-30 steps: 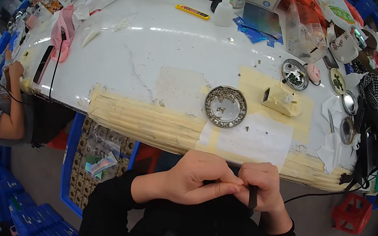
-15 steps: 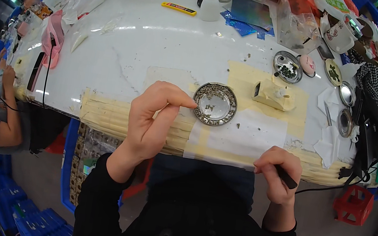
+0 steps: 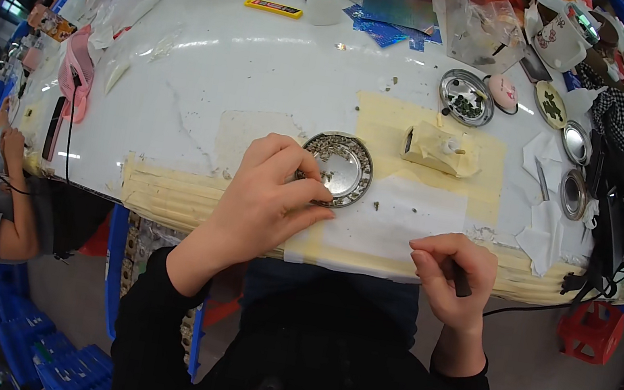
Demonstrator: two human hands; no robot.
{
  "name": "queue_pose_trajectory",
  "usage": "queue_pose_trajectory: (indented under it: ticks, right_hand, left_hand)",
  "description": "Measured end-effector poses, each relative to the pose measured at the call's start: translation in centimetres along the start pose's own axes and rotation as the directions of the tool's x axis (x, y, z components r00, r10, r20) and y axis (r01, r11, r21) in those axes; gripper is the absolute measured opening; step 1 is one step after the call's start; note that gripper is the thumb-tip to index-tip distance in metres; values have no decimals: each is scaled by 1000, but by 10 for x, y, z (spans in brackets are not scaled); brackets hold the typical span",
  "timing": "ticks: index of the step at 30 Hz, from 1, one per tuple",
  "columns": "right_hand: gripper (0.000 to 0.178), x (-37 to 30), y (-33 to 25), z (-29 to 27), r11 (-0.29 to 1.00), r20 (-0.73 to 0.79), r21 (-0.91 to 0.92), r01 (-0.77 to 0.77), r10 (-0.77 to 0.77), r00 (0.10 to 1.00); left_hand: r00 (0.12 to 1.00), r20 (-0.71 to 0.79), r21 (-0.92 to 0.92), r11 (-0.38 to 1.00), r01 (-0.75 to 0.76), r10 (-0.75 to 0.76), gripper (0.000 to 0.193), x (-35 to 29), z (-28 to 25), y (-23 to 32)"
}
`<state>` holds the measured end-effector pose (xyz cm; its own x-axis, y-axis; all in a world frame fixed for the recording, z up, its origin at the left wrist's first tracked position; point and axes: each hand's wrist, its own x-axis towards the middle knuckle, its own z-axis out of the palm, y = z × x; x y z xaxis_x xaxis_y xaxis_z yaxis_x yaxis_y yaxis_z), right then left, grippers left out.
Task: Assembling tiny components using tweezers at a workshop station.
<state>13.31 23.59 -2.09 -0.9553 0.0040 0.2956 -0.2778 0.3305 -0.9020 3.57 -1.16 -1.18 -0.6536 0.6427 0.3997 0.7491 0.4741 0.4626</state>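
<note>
Over the near left rim of a round metal dish, my left hand reaches in with bent fingers. Its thumb and fingertips look apart, and I see nothing between them. Small grey-brown bits ring the inside of the dish, with a few on its shiny middle. To the right, above the table's front edge, my right hand is curled around a short dark handle; the rest of that tool is hidden. White paper lies between the hands, with a few tiny bits on it.
A block wrapped in pale tape stands behind the paper. Further right are a metal dish of dark green bits, round tins and tweezers. A yellow cutter and a white squeeze bottle lie farther back.
My left hand has moved right and nearer to me, from the dish's left edge to over its near rim, its fingers spreading. My right hand's index finger and thumb have parted. The view has shifted slightly.
</note>
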Motion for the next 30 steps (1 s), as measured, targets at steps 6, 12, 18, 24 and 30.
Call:
queue_pose_trajectory:
  ticks: [6, 12, 18, 24, 30]
  right_hand:
    - [8, 0, 5, -4, 1000, -26, -15, 12, -13, 1000]
    - [8, 0, 9, -5, 999, -57, -27, 18, -20, 998]
    - [7, 1, 13, -6, 993, -54, -60, 104, -107, 993]
    - [6, 1, 15, -2, 989, -106, -103, 109, -120, 987]
    - [7, 0, 17, -5, 983, -110, -138, 124, -140, 984]
  left_hand:
    - [997, 21, 144, 986, -78, 76, 18, -1, -7, 5]
    - [997, 43, 162, 984, -75, 68, 17, -5, -13, 0]
    - [997, -16, -44, 997, 70, -71, 13, 12, -15, -3]
    - [982, 74, -141, 973, 185, -176, 10, 72, -7, -45]
    - [939, 309, -200, 955, 218, -150, 9, 102, 5, -68]
